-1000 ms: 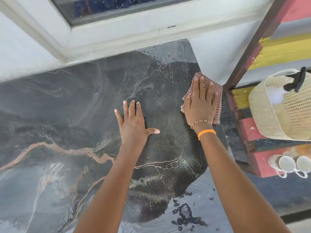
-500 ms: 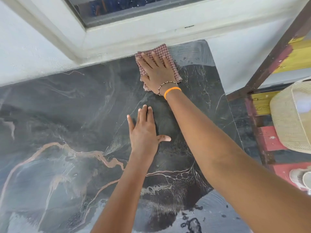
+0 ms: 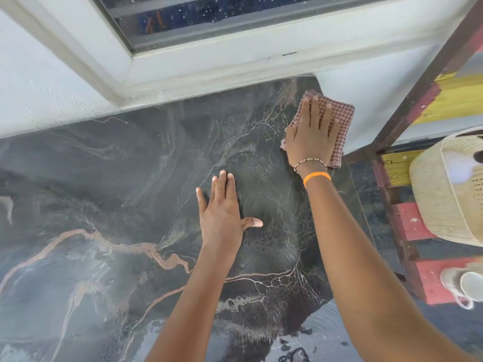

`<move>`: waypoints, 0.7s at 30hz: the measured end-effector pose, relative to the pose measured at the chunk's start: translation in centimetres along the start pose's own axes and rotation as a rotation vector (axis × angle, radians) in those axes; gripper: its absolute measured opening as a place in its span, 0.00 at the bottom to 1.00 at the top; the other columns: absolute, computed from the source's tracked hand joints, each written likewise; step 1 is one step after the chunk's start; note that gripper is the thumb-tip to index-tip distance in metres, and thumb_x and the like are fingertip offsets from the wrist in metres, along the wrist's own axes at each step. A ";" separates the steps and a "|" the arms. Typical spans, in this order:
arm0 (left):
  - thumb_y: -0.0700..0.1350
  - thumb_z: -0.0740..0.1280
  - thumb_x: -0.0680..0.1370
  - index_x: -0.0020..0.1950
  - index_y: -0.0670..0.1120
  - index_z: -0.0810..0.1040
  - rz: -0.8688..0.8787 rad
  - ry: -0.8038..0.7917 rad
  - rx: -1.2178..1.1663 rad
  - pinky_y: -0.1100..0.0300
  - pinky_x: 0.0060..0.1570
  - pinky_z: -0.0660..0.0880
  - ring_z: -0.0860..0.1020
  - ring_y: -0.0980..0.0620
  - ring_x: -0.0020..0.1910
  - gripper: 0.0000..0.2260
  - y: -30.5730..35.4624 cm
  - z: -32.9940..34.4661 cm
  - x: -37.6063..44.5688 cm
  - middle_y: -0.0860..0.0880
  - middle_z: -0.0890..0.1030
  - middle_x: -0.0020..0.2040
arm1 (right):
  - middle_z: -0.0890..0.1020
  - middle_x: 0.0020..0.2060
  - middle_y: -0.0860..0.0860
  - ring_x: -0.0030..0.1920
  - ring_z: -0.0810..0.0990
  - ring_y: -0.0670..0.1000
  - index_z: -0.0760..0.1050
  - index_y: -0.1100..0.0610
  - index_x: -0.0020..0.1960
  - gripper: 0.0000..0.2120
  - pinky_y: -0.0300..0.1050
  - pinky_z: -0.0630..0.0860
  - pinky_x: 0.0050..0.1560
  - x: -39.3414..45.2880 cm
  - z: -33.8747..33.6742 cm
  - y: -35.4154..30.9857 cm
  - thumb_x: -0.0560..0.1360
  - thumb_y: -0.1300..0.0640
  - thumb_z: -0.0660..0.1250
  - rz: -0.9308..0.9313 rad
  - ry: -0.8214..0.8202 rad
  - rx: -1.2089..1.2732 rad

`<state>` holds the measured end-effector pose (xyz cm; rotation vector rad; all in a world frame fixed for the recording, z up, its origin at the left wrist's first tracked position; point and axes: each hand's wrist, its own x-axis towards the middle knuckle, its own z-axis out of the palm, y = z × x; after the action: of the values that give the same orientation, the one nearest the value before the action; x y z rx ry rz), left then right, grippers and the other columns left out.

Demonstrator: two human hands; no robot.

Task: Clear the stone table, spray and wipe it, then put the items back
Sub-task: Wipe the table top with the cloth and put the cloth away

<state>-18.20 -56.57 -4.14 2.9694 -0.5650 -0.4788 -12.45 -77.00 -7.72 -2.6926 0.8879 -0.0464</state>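
The dark stone table (image 3: 109, 194) with pale and copper veins fills most of the view, bare and streaked wet. My right hand (image 3: 312, 137) lies flat with straight fingers on a red checked cloth (image 3: 339, 118), pressing it onto the table's far right edge near the corner. My left hand (image 3: 222, 212) rests flat on the stone in the middle, fingers straight and thumb spread. Droplets of liquid (image 3: 295, 354) sit on the near right part of the table.
A white wall and window frame (image 3: 198, 66) run along the table's far side. To the right stands a red and yellow wooden shelf (image 3: 407, 220) holding a woven basket (image 3: 444, 194) and white cups (image 3: 470, 286).
My right hand slid the cloth from the right edge to the far back by the window frame, then back right to the far right corner. My left hand stayed pressed on the stone.
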 end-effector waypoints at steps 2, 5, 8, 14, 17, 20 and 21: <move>0.66 0.65 0.65 0.76 0.44 0.46 0.001 -0.002 0.004 0.46 0.72 0.40 0.46 0.49 0.76 0.50 0.0 0.0 0.0 0.48 0.48 0.77 | 0.50 0.77 0.50 0.77 0.47 0.58 0.47 0.52 0.76 0.29 0.59 0.46 0.74 -1.9 0.7 -1.6 0.78 0.51 0.52 -0.103 -0.025 -0.017; 0.66 0.66 0.66 0.76 0.43 0.46 -0.003 -0.001 0.021 0.46 0.72 0.41 0.47 0.50 0.76 0.49 0.0 0.1 0.0 0.48 0.48 0.78 | 0.51 0.77 0.49 0.77 0.47 0.57 0.47 0.51 0.76 0.30 0.58 0.46 0.74 -3.4 2.0 -5.3 0.77 0.50 0.53 -0.361 -0.105 -0.032; 0.66 0.66 0.66 0.76 0.44 0.45 -0.015 -0.009 0.026 0.46 0.72 0.41 0.46 0.50 0.76 0.49 0.1 0.0 0.0 0.48 0.47 0.78 | 0.52 0.77 0.45 0.77 0.49 0.55 0.48 0.47 0.76 0.29 0.59 0.46 0.74 -1.8 2.2 -7.5 0.77 0.50 0.53 -0.538 -0.170 -0.066; 0.64 0.67 0.66 0.76 0.45 0.45 -0.025 -0.014 -0.032 0.47 0.72 0.38 0.45 0.51 0.76 0.49 0.1 -0.2 -0.1 0.50 0.47 0.78 | 0.50 0.77 0.45 0.77 0.47 0.54 0.47 0.47 0.76 0.27 0.60 0.42 0.74 5.8 0.3 -3.0 0.78 0.49 0.50 -0.315 -0.111 -0.064; 0.64 0.67 0.66 0.76 0.45 0.45 -0.026 0.000 -0.033 0.47 0.72 0.37 0.45 0.51 0.76 0.49 0.1 -0.1 -0.1 0.49 0.47 0.78 | 0.51 0.77 0.46 0.77 0.48 0.55 0.49 0.48 0.76 0.27 0.61 0.45 0.74 6.7 -0.9 -0.1 0.78 0.50 0.51 -0.140 -0.072 -0.014; 0.64 0.67 0.65 0.76 0.44 0.45 -0.021 0.016 -0.056 0.47 0.72 0.38 0.45 0.50 0.76 0.50 0.1 0.1 0.0 0.49 0.47 0.78 | 0.51 0.77 0.48 0.76 0.49 0.57 0.49 0.50 0.76 0.28 0.62 0.48 0.74 4.8 -1.0 1.0 0.78 0.51 0.51 -0.011 -0.040 0.017; 0.65 0.67 0.65 0.76 0.44 0.45 -0.016 0.023 -0.072 0.47 0.72 0.37 0.45 0.50 0.76 0.50 0.0 0.2 0.0 0.49 0.48 0.78 | 0.51 0.77 0.49 0.76 0.49 0.57 0.48 0.50 0.76 0.28 0.62 0.47 0.74 3.8 -0.8 1.0 0.78 0.51 0.51 -0.006 -0.032 0.006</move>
<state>-18.24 -56.57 -4.32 2.9088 -0.5112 -0.4564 -10.10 -80.24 -7.49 -2.6827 0.8692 -0.0076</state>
